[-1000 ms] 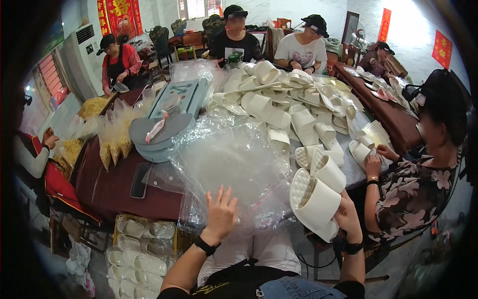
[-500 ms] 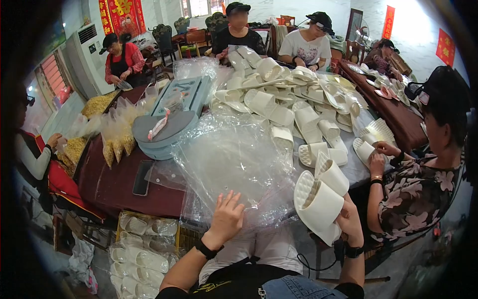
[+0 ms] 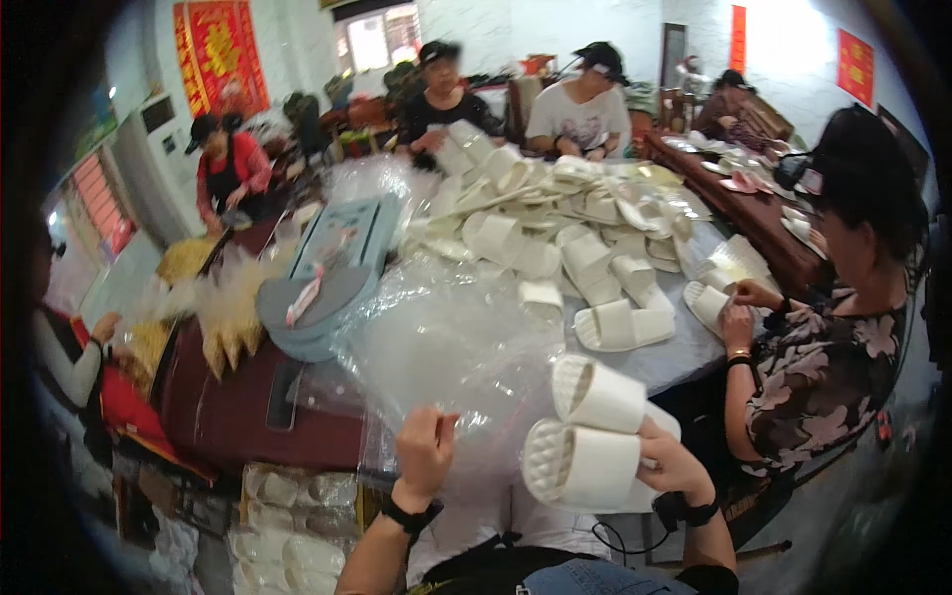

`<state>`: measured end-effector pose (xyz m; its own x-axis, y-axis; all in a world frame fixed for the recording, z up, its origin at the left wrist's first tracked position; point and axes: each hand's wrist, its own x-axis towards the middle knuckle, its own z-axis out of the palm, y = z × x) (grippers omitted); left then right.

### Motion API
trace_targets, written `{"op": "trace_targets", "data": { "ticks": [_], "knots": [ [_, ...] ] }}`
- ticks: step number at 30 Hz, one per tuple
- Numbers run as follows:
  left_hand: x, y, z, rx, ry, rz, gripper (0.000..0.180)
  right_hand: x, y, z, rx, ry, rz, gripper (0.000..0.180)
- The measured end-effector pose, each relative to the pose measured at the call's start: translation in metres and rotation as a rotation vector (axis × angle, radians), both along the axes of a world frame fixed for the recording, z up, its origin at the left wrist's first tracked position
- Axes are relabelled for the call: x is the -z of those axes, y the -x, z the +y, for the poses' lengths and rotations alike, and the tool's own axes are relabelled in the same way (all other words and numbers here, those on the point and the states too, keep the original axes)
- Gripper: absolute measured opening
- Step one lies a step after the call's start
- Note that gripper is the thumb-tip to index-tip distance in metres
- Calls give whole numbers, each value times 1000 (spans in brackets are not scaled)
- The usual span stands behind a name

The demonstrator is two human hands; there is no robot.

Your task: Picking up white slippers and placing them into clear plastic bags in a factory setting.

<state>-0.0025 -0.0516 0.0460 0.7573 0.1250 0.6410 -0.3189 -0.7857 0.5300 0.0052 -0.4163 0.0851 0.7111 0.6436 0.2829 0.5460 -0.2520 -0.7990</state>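
A pair of white slippers (image 3: 587,468) is held in the right hand (image 3: 674,461), in front of the near edge of the worktop (image 3: 213,416); the two are kept side by side, their quilted insoles partly exposed. The left hand (image 3: 426,454) is seen with its fingers curled and drawn narrow, just beside the stack of clear plastic bags (image 3: 426,342); whether film is pinched there cannot be told. The stack is spread over the near part of the worktop. Beyond it, a heap of white slippers (image 3: 590,253) is piled. To the left, a blue-grey machine (image 3: 317,332), a dark phone (image 3: 284,397) and bags of yellow pieces (image 3: 223,322) are noted. Below the worktop's edge, wrapped white slippers (image 3: 293,550) are stored. At the right, a slipper (image 3: 706,300) is handled by a co-worker (image 3: 823,387) in a floral top.
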Motion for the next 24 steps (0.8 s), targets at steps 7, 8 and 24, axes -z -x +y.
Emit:
{"op": "trace_targets", "data": {
  "ticks": [7,8,24],
  "knots": [
    [-2,12,-1,58,-163,-94,6,25,-14,49,-180,102,-186,41],
    [-2,12,-6,116,-226,-115,11,28,-15,57,-143,155,-187,42],
    [-30,23,-48,444,-360,-106,40,65,-53,151,-1,-3,-369,26]
  ]
}}
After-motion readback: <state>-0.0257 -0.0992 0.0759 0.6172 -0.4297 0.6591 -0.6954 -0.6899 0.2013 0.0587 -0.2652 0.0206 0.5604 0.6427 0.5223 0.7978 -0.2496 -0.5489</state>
